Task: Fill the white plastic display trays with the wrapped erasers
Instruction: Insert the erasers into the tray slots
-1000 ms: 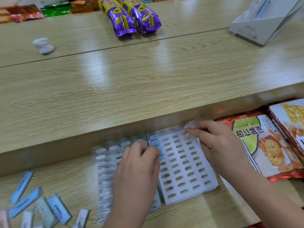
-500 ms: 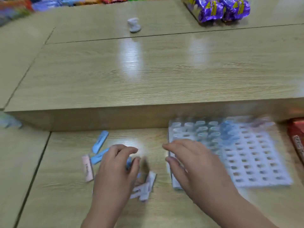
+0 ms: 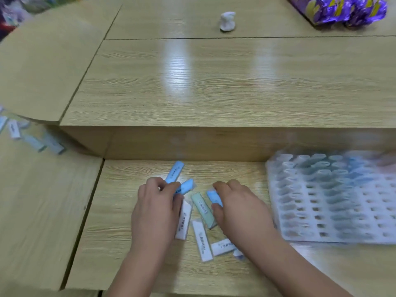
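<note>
Several wrapped erasers lie loose on the lower wooden shelf: a blue one [image 3: 175, 171], a pale green one [image 3: 203, 209] and white ones [image 3: 183, 220]. My left hand [image 3: 156, 209] pinches a blue eraser [image 3: 187, 186] between thumb and fingers. My right hand [image 3: 240, 209] grips another blue eraser [image 3: 214, 197] with curled fingers. The white plastic display trays [image 3: 334, 202] lie blurred to the right, their upper and left slots partly filled with erasers.
A raised wooden tabletop [image 3: 214, 82] runs behind the shelf. On it sit a small white figure [image 3: 227, 21] and purple snack bags [image 3: 338, 9]. More wrapped erasers [image 3: 34, 140] lie on the lower surface at far left.
The view has swung left from the trays to the loose erasers. Both hands left the trays and reached the pile, each taking hold of a blue eraser.
</note>
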`<state>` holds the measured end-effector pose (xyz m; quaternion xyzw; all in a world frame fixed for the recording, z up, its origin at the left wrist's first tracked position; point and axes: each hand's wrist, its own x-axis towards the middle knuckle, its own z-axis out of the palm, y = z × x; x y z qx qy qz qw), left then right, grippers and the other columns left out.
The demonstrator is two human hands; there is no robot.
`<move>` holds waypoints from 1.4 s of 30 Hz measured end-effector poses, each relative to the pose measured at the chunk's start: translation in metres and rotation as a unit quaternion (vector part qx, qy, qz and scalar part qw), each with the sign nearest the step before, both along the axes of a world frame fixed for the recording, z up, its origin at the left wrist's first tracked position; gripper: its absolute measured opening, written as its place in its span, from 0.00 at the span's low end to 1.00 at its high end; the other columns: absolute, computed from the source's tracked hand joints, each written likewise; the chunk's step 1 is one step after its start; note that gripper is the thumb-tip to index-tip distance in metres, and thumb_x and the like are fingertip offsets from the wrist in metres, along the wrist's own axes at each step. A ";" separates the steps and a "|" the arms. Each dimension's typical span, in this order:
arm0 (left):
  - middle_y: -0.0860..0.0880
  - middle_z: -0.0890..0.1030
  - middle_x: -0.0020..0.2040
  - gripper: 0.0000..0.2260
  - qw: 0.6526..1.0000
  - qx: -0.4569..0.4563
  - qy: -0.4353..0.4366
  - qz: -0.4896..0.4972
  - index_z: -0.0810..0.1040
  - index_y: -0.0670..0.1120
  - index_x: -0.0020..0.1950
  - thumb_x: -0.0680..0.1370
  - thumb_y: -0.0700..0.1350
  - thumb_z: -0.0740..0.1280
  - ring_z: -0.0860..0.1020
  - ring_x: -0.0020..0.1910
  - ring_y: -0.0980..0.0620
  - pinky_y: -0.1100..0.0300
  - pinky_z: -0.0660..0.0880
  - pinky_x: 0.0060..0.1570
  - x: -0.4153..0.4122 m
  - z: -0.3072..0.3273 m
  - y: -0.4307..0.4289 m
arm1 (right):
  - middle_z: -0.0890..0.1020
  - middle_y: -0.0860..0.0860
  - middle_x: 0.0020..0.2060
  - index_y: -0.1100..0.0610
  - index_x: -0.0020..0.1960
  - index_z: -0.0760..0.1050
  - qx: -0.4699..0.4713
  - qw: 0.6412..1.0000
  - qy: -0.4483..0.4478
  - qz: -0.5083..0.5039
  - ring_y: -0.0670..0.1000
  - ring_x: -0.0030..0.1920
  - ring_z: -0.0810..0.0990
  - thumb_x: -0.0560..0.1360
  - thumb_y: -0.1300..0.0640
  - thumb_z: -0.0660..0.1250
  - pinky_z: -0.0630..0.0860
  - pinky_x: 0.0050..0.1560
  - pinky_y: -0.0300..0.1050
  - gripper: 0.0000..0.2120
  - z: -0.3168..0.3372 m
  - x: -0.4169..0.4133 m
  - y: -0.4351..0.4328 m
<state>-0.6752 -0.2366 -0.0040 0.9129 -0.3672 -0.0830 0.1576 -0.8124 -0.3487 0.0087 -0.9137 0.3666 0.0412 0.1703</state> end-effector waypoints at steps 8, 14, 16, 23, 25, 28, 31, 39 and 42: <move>0.59 0.78 0.45 0.07 0.997 -0.034 0.064 0.004 0.75 0.54 0.50 0.76 0.45 0.70 0.76 0.48 0.51 0.55 0.69 0.38 0.010 0.014 -0.015 | 0.75 0.42 0.51 0.44 0.59 0.73 0.077 0.993 -0.071 -0.053 0.47 0.50 0.76 0.77 0.52 0.61 0.71 0.41 0.43 0.11 0.013 0.002 -0.003; 0.65 0.79 0.47 0.19 0.966 -0.196 0.164 -0.042 0.73 0.70 0.56 0.74 0.48 0.71 0.78 0.40 0.59 0.54 0.74 0.39 -0.029 0.061 -0.040 | 0.78 0.35 0.47 0.37 0.58 0.69 0.115 0.955 -0.248 -0.117 0.41 0.44 0.78 0.73 0.45 0.62 0.78 0.40 0.42 0.14 0.060 -0.055 -0.026; 0.64 0.79 0.45 0.16 0.958 -0.221 0.169 -0.068 0.73 0.69 0.51 0.73 0.47 0.71 0.78 0.38 0.58 0.55 0.75 0.39 -0.050 0.076 -0.056 | 0.80 0.35 0.46 0.36 0.58 0.71 0.108 0.934 -0.305 -0.152 0.41 0.42 0.81 0.72 0.47 0.65 0.77 0.38 0.35 0.15 0.076 -0.088 -0.042; 0.57 0.82 0.40 0.01 0.915 -0.278 0.259 -0.137 0.78 0.59 0.44 0.75 0.51 0.69 0.81 0.39 0.57 0.65 0.75 0.36 -0.130 0.099 -0.121 | 0.84 0.39 0.40 0.42 0.49 0.80 0.068 0.879 -0.387 -0.271 0.43 0.40 0.84 0.74 0.51 0.68 0.82 0.43 0.48 0.06 0.087 -0.202 -0.109; 0.56 0.82 0.40 0.01 0.909 -0.273 0.276 -0.152 0.80 0.57 0.43 0.75 0.51 0.70 0.82 0.39 0.58 0.68 0.75 0.35 -0.152 0.098 -0.137 | 0.83 0.38 0.44 0.39 0.47 0.81 0.060 0.880 -0.380 -0.277 0.41 0.45 0.83 0.74 0.51 0.70 0.79 0.42 0.36 0.07 0.081 -0.221 -0.124; 0.58 0.82 0.41 0.02 0.910 -0.255 0.280 -0.169 0.81 0.56 0.42 0.75 0.49 0.72 0.80 0.39 0.61 0.70 0.73 0.35 -0.180 0.092 -0.154 | 0.83 0.38 0.44 0.39 0.46 0.82 0.089 0.875 -0.380 -0.287 0.41 0.42 0.82 0.74 0.55 0.72 0.75 0.35 0.30 0.10 0.063 -0.239 -0.139; 0.61 0.82 0.40 0.05 0.913 -0.251 0.275 -0.166 0.80 0.58 0.42 0.73 0.47 0.73 0.80 0.41 0.62 0.73 0.71 0.37 -0.201 0.085 -0.165 | 0.82 0.37 0.43 0.41 0.49 0.82 0.107 0.884 -0.363 -0.274 0.42 0.39 0.82 0.74 0.57 0.73 0.74 0.36 0.31 0.10 0.044 -0.246 -0.148; 0.63 0.80 0.41 0.03 0.941 -0.197 0.224 -0.159 0.81 0.61 0.43 0.71 0.51 0.72 0.76 0.43 0.61 0.68 0.69 0.39 -0.227 0.055 -0.177 | 0.83 0.38 0.45 0.46 0.53 0.82 -0.017 0.954 -0.267 -0.132 0.43 0.44 0.78 0.75 0.54 0.73 0.78 0.45 0.46 0.08 0.026 -0.249 -0.165; 0.63 0.81 0.41 0.05 0.953 -0.181 0.162 -0.178 0.84 0.58 0.47 0.72 0.51 0.71 0.74 0.45 0.59 0.61 0.72 0.43 -0.230 0.049 -0.178 | 0.84 0.40 0.47 0.48 0.55 0.83 -0.073 0.962 -0.251 -0.077 0.48 0.46 0.80 0.76 0.53 0.71 0.78 0.46 0.47 0.08 0.024 -0.251 -0.171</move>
